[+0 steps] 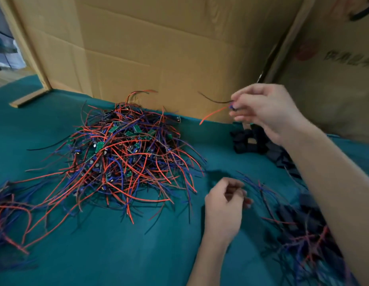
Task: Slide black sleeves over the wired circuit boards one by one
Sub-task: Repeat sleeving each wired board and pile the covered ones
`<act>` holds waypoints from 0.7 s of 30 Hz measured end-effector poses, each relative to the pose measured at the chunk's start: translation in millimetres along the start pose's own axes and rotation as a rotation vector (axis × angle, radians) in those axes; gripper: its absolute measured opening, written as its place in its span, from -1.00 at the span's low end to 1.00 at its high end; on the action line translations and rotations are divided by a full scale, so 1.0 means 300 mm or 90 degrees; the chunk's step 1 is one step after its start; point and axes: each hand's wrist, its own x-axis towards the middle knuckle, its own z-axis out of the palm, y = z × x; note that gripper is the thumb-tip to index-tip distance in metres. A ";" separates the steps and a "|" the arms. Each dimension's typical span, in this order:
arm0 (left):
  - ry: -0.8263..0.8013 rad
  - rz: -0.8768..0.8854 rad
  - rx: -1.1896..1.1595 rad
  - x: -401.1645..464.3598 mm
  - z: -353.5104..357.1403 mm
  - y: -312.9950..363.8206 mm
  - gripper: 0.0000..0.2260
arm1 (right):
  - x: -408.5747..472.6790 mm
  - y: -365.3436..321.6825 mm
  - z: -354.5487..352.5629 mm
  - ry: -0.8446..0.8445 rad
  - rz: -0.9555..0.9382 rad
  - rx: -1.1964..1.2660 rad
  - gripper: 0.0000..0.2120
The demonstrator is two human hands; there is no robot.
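While the right hand (266, 108) pinches a wired unit (233, 107) at upper right, the left hand (224, 205) hangs loosely curled, holding nothing visible.
Its red and black leads trail left, clear of the green tabletop (138, 254). Wired circuit boards (121, 153) lie heaped at centre; black sleeves (248, 141) lie just below the right-hand grip.

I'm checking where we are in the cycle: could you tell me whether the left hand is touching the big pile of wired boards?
Apart. The head view shows bare green cloth between the left hand and the pile of wired boards.
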 end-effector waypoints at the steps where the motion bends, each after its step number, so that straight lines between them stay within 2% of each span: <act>1: -0.001 -0.006 -0.022 -0.001 0.001 0.002 -0.78 | -0.038 0.012 -0.045 0.009 0.024 0.052 -0.87; 4: -0.001 -0.032 -0.096 -0.001 0.010 0.023 -0.83 | -0.188 0.126 -0.105 0.018 0.112 0.124 -0.80; 7: -0.045 -0.039 -0.104 -0.003 0.004 0.034 -0.74 | -0.368 0.278 -0.090 0.008 0.112 0.036 -0.78; 10: -0.053 0.001 -0.048 -0.004 0.004 0.027 -0.78 | -0.460 0.368 -0.085 -0.040 0.062 -0.064 -0.78; 14: -0.023 0.011 -0.035 0.000 0.008 0.019 -0.78 | -0.364 0.348 -0.177 -0.148 0.034 -0.256 -0.77; 15: -0.017 0.011 -0.038 -0.001 0.010 0.018 -0.77 | -0.312 0.344 -0.208 -0.148 0.032 -0.318 -0.80; 18: -0.003 0.013 -0.019 -0.008 0.020 0.014 -0.79 | -0.118 0.352 -0.278 -0.025 0.022 -0.502 -0.82; 21: 0.002 0.007 -0.013 -0.014 0.020 0.012 -0.85 | 0.046 0.394 -0.244 -0.051 0.062 -0.575 -0.87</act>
